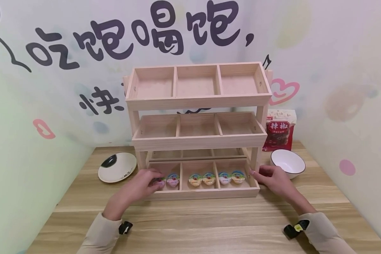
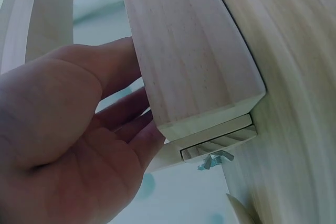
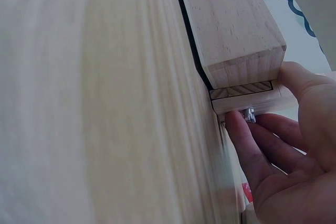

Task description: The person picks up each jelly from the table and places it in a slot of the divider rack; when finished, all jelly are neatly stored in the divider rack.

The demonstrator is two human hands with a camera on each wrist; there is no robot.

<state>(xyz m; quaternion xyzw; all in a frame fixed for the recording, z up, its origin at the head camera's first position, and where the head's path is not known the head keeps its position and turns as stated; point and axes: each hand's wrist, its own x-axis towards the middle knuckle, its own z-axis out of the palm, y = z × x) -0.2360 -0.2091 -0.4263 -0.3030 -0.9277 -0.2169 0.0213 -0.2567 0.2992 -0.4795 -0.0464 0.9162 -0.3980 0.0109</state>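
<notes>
A three-tier wooden rack [image 1: 197, 143] stands on the table, each tier split into compartments. Small foil-lidded jelly cups lie in pairs in the bottom tier: yellow ones [image 1: 202, 179] in the middle, pale ones [image 1: 231, 177] at right, a pink one [image 1: 173, 180] at left. My left hand [image 1: 143, 183] reaches over the left end, thumb and fingers around another pink cup [image 1: 159, 182]; the front board hides its fingertips in the left wrist view. My right hand [image 3: 286, 150] grips the rack's right end, its fingers by a metal wing nut [image 3: 249, 114].
A white plate [image 1: 124, 167] with a black patch lies left of the rack. To the right sit a white bowl [image 1: 287, 162] and a red-and-white bag of dried chili [image 1: 279, 130]. The wooden table [image 1: 203, 225] meets printed walls behind and at both sides.
</notes>
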